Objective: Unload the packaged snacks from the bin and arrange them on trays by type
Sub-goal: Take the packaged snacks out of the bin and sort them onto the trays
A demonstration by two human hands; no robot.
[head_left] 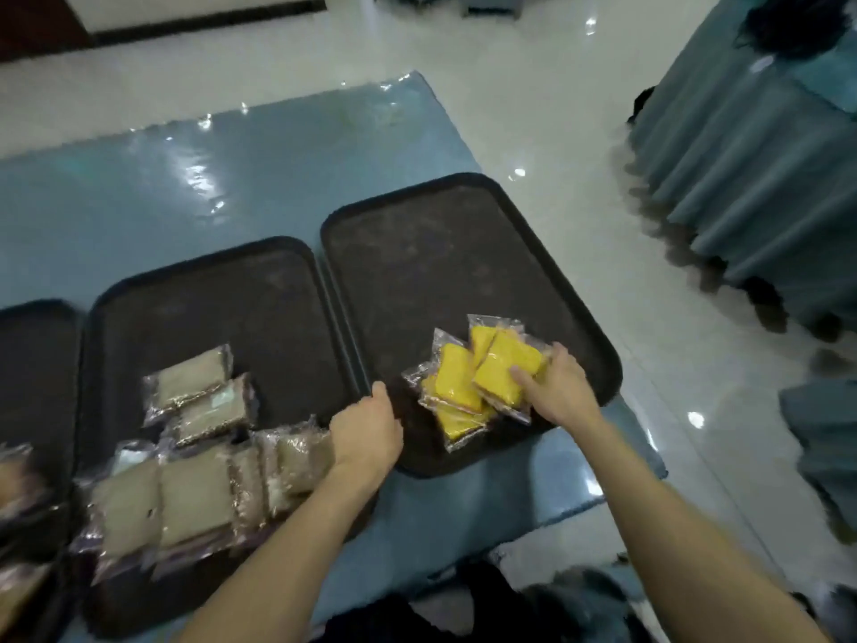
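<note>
Yellow pile: the yellow cake-like snacks sealed in clear plastic wrappers (457,387) lie overlapped in a loose heap near the near-left corner of the dark rectangular plastic tray on the right (440,262).
Right hand: the right hand (559,392) holds the topmost yellow packet (505,371), with the thumb on its upper face and the fingers curled round its right edge.
Left hand: the left hand (366,433) sits at the left rim of that tray with the thumb lying along it. Its fingers are hidden beneath it, so I cannot tell whether it grips or only rests.
Beige type: the pale beige snacks in clear wrappers (195,494) crowd the near half of the middle dark tray (222,308).
Third tray: the dark tray at the left edge (37,345) is partly out of view, and what it holds is too blurred to name.
Table: the glossy blue-covered table (232,178) carries all three trays.
Bin: not in view.
Handling: each packet is probably light and soft, and easy to squash. The film looks slick, so stacked packets are likely to slide over one another.
Where to hold: take a packet across its padded middle with a broad, gentle pinch, or by a flat sealed end. Avoid squeezing the corners.
</note>
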